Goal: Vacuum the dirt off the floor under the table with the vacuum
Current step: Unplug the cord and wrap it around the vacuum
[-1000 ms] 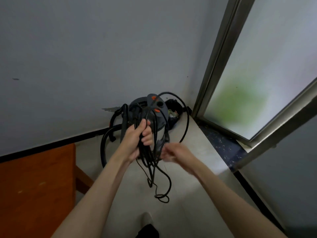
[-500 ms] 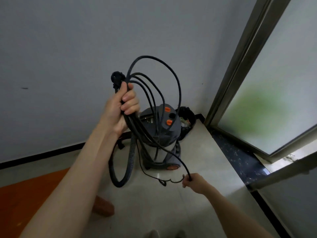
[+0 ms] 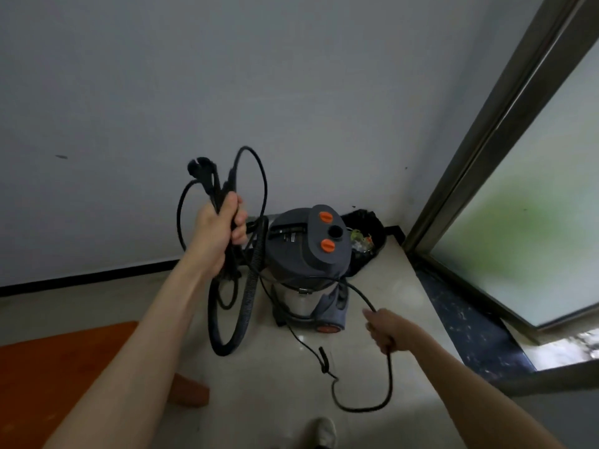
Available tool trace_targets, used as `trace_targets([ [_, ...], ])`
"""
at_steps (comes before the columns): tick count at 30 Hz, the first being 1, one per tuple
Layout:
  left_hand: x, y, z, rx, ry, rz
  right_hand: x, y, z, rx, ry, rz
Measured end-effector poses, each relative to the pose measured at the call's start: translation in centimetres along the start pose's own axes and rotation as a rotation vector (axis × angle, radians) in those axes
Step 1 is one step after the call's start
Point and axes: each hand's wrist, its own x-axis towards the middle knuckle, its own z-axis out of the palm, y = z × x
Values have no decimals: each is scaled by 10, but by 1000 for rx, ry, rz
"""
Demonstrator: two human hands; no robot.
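Left grip (image 3: 220, 228) clutches coiled cord (image 3: 259, 196) above vacuum (image 3: 308, 264); right grip (image 3: 387, 330) holds its slack

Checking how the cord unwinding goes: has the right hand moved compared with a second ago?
Yes. The right hand went from beside the left hand, before the vacuum, down and rightward.

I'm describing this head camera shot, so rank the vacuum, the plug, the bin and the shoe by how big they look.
1. vacuum
2. bin, partly hidden behind it
3. shoe, cut off and nearer the camera, so unsure against the bin
4. plug
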Motion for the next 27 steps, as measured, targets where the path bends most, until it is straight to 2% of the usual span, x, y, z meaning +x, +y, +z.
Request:
trace_targets([
  [2, -3, -26, 9, 263, 24, 11, -17, -32, 0, 571, -382, 16],
  [4, -9, -51, 18, 424, 33, 13, -30, -65, 3, 911, -580, -60],
  [7, -22, -80, 34, 436, -54, -44, -40, -108, 13, 1306, -591, -114],
  [11, -40, -99, 52, 169, -166, -199, -36, -144, 9, 1668, -524, -128],
  [14, -48, -98, 56, 75, -241, -272, -29, -160, 3, 1705, -469, -187],
  [18, -47, -84, 55, -27, -327, -284, -17, -173, -5, 1511, -407, -239],
  [22, -41, -68, 59, 70, -417, -280, -21, -183, -2, 1385, -348, -285],
  [25, -30, -67, 58, 67, -271, -289, -37, -177, -2, 1356, -429, -340],
  [27, -21, -64, 53, 8, -166, -278, -41, -160, -9, 1221, -448, -401],
])
